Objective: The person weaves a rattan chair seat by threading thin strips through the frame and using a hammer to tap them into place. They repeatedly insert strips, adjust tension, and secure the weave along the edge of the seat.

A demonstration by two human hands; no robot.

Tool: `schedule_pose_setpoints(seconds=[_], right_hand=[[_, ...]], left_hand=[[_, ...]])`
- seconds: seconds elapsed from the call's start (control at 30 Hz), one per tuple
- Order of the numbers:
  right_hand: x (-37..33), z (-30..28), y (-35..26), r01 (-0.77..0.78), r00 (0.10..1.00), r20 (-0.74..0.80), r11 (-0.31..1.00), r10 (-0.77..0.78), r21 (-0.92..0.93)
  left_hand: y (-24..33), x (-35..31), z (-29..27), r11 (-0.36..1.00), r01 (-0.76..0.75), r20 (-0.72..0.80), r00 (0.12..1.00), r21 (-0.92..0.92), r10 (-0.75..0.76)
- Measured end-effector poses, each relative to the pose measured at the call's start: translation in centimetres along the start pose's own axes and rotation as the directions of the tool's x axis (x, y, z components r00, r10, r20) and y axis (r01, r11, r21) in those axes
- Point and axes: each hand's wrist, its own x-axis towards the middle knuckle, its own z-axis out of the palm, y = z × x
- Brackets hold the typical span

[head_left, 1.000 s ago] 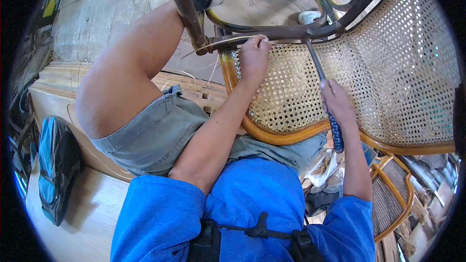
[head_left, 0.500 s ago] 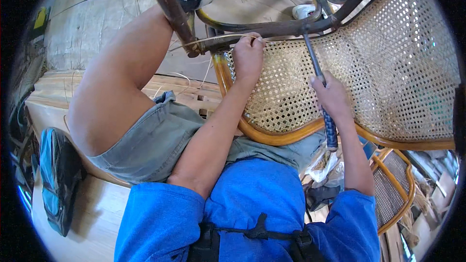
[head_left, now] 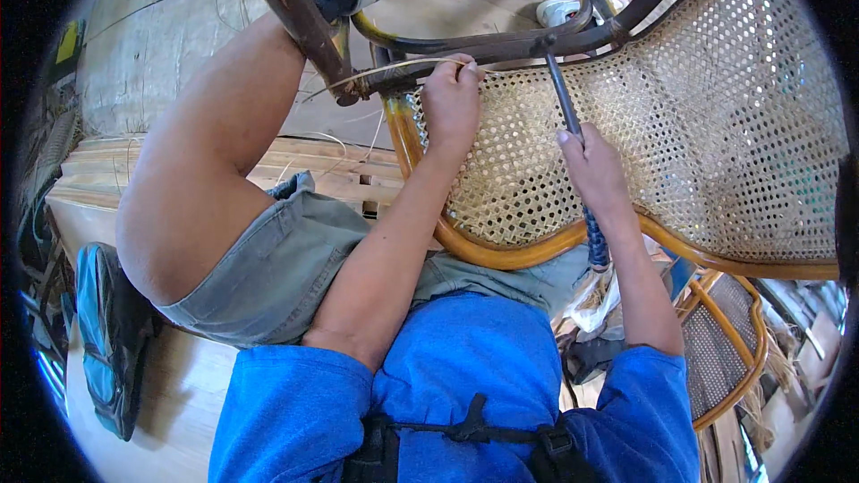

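The left hand (head_left: 452, 109) is nearly closed, its thumb and fingertips pinching a thin cane strip (head_left: 394, 66). From the pinch the strip arches leftward over the dark rail (head_left: 501, 53) of an upturned rattan chair, and its loose end passes the joint where a dark chair leg (head_left: 300, 18) meets that rail.

The right hand (head_left: 598, 170) is wrapped around the hammer (head_left: 562, 89), gripping it between the slim dark shaft and the butt of the textured handle, which sticks out below the fist. The hammer's head lies beyond the hand, at the rail, to the right of the left hand's fingertips; whether it touches the wood cannot be told.

Beneath both hands spreads the woven cane panel (head_left: 528, 156), bordered on the near side by a glossy orange-brown rattan rim (head_left: 506, 256) close to the person's lap. A second caned rattan piece (head_left: 720, 362) sits at lower right, and a teal and black bag (head_left: 103, 331) lies at far left, well apart from the hands.
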Motion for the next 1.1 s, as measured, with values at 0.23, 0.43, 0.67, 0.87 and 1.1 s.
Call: schedule_pose_setpoints(seconds=[0.23,0.43,0.67,0.87,1.1], right_hand=[[0.4,0.6,0.6,0.049,0.997,0.065,0.982,-0.038,-0.180],[0.1,0.1,-0.8,0.001,0.999,-0.045,0.996,-0.005,-0.090],[0.3,0.6,0.0,-0.024,0.995,0.087,0.986,0.039,-0.163],[-0.4,0.4,-1.8,-0.028,0.999,0.025,0.993,0.031,-0.118],[-0.2,0.2,-2.3,-0.058,0.992,0.099,0.981,0.077,-0.184]], left_hand=[[1.0,-0.1,-0.1,0.999,0.034,0.038,0.999,-0.016,-0.033],[1.2,-0.3,0.0,0.990,0.080,0.042,0.996,-0.118,-0.075],[0.3,0.0,0.3,0.993,0.067,0.026,0.998,-0.102,-0.065],[-1.0,0.5,0.3,0.999,-0.034,-0.019,0.999,-0.038,0.034],[-0.3,0.7,0.4,0.998,0.023,-0.025,0.999,-0.063,-0.025]])
